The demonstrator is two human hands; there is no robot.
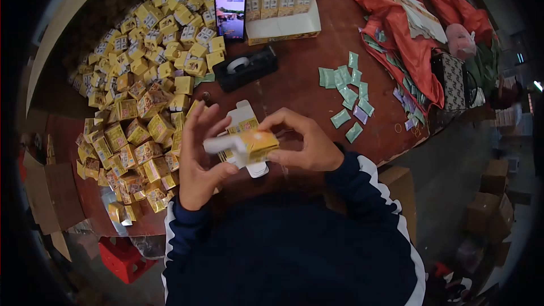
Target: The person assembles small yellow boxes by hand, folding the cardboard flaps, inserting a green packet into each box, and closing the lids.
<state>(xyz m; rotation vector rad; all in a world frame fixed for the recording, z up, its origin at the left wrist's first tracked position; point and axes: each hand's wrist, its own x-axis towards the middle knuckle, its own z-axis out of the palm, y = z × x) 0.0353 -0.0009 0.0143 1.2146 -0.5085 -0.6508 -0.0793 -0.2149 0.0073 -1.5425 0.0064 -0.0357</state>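
A small yellow box (262, 143) is held in my right hand (309, 140), thumb along its near side and fingers on its top. Its white end flaps are blurred and stick out to the left. My left hand (199, 156) is beside those flaps, fingers spread and thumb tip close to the box's near left edge. Below the held box, a flattened yellow-and-white carton (242, 114) lies on the dark red table (294, 88), partly hidden by the box and my hands.
A large heap of small yellow boxes (150, 102) covers the table's left side. Behind my hands are a black tape dispenser (249, 69), an upright phone (230, 17) and a white carton (289, 25) with rows of boxes. Green sachets (347, 95) lie scattered right, near a red bag (408, 51).
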